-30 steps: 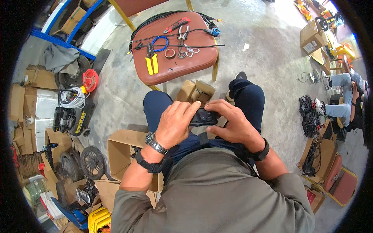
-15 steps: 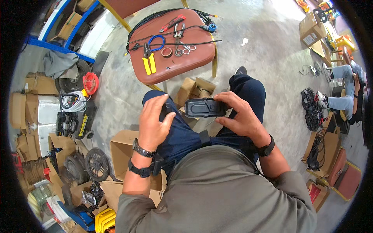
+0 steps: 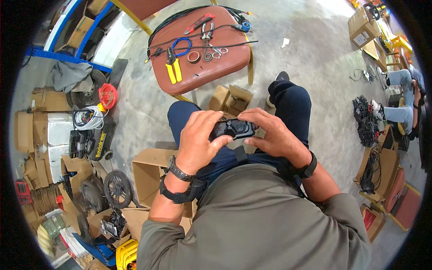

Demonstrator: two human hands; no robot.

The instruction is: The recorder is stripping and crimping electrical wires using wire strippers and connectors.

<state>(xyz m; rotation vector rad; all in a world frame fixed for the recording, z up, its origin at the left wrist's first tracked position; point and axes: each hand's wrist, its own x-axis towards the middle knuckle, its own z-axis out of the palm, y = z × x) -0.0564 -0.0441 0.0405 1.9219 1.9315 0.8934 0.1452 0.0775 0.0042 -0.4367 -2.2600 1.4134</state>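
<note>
A black plastic housing is held level between my two hands above my lap. My left hand grips its left end, with a smaller black part near the thumb and fingers, partly hidden by them. My right hand has the right end between thumb and fingers. Ahead of my knees, a brown padded chair carries yellow-handled strippers, pliers, scissors, a red-and-black tool, a tape roll and black and blue cables.
Cardboard boxes lie between my feet and by my left side. Wheels, a hose coil and blue shelving crowd the left. At right are a seated person's legs, black cable bundles and more boxes.
Half a second ago my left hand was apart from the housing, which my right hand held showing its hollow side. Now my left hand is back on it, closing round its left end.
</note>
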